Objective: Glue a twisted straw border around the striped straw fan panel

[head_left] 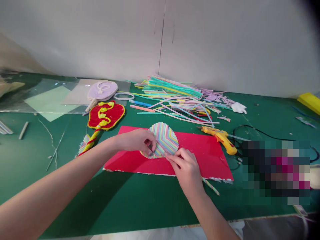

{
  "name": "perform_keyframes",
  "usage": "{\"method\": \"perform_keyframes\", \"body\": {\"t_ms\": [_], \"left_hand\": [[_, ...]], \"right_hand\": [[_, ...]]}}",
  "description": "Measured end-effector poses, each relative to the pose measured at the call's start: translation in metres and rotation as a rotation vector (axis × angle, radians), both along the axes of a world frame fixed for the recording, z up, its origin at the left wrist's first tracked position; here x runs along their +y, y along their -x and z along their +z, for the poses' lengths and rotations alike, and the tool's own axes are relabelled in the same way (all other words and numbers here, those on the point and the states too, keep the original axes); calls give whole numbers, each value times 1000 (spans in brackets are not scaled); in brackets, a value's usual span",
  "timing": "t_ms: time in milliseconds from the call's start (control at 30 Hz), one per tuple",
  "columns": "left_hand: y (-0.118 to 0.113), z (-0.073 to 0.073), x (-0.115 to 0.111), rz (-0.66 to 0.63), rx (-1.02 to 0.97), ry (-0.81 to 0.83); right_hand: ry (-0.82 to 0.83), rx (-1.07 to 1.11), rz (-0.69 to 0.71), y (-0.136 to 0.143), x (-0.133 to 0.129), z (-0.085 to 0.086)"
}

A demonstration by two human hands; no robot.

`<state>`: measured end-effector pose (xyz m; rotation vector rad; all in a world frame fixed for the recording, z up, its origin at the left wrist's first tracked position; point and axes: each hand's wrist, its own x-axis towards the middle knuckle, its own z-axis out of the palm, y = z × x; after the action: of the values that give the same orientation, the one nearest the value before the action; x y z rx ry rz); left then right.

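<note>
On a red foam board (210, 156) lies a pastel striped pipe-cleaner fan panel (163, 136) with a rounded outline. My left hand (142, 141) grips its lower left edge, thumb and fingers closed around the rim. At the lower right rim, my right hand (183, 163) pinches a twisted multicolour pipe cleaner (210, 186). This twist runs along the panel's bottom edge, and its loose end shows past my right wrist. My fingertips partly hide the rim.
A yellow glue gun (221, 138) lies right of the board. Behind are piled pipe cleaners (172, 88). A red fan with yellow trim (107, 116) and a lilac fan (103, 91) lie to the left. A blurred patch covers the right side.
</note>
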<state>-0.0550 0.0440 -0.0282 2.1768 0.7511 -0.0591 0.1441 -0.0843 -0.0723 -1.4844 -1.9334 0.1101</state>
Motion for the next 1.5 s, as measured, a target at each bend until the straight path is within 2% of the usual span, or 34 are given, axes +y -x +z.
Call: {"method": "perform_keyframes", "body": {"t_ms": [367,733,1000,1167,1300,1500], "left_hand": [[-9,13,0,-46,101,16],[-14,10,7,-41,173,3],[-19,15,5,-39,228,-11],[-26,14,3,-27,292,-104],[-33,20,0,-46,407,-183],[-40,28,1,-80,421,-158]], "right_hand": [[-2,-31,0,-1,0,0],[-1,-35,-6,0,0,1],[-4,-41,0,-1,1,0],[0,-29,-3,0,0,1],[11,-22,-8,1,0,2],[-1,-11,-3,2,0,4]]}}
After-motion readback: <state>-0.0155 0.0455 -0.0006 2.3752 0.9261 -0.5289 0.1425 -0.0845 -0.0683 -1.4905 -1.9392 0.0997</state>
